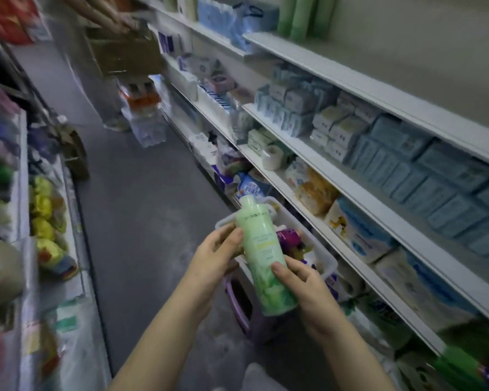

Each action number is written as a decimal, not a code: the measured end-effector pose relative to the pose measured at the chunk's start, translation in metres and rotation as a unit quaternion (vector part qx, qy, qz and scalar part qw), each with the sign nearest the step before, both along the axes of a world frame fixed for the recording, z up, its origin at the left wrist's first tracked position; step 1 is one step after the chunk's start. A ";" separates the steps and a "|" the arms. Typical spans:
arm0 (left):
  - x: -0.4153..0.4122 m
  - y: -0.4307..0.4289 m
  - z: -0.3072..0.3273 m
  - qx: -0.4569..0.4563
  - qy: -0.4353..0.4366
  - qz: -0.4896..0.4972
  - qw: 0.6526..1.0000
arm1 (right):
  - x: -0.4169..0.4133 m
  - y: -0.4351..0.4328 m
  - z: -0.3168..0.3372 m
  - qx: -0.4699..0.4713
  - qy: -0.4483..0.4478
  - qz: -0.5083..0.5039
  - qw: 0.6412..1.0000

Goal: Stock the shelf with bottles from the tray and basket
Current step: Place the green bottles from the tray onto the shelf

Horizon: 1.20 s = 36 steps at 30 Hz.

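Right hand [308, 289] grips green bottle [261, 255] near base; left hand [215, 258] pinches its upper side | bottle held over white basket [330, 265] | step: transfer | next: raise upright onto shelf [350, 84], likely beside matching bottles [299, 15].

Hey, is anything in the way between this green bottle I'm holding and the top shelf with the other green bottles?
Nothing visible blocks it. The left hand and right hand hold the green bottle above the white tray, in open air. The top shelf shows free space right of the shelved green bottles.
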<state>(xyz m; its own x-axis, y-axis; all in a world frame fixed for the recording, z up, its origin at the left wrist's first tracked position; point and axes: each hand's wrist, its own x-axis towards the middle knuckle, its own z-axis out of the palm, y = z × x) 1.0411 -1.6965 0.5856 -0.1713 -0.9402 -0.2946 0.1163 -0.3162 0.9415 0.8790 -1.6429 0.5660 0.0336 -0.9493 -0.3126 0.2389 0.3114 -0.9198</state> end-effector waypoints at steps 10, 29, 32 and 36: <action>0.027 -0.086 0.013 -0.008 0.013 0.102 0.995 | 0.010 -0.109 0.024 -0.016 -0.034 -0.016 0.999; 0.216 -0.404 0.052 -0.081 0.008 0.003 0.997 | 0.184 -0.404 0.064 -0.132 0.011 -0.155 0.979; 0.215 -0.442 0.069 -0.105 0.011 -0.050 0.993 | 0.183 -0.431 0.078 -0.142 0.017 -0.199 0.970; 0.199 -0.496 0.083 -0.129 0.033 -0.097 0.986 | 0.172 -0.471 0.092 -0.149 0.026 -0.263 0.953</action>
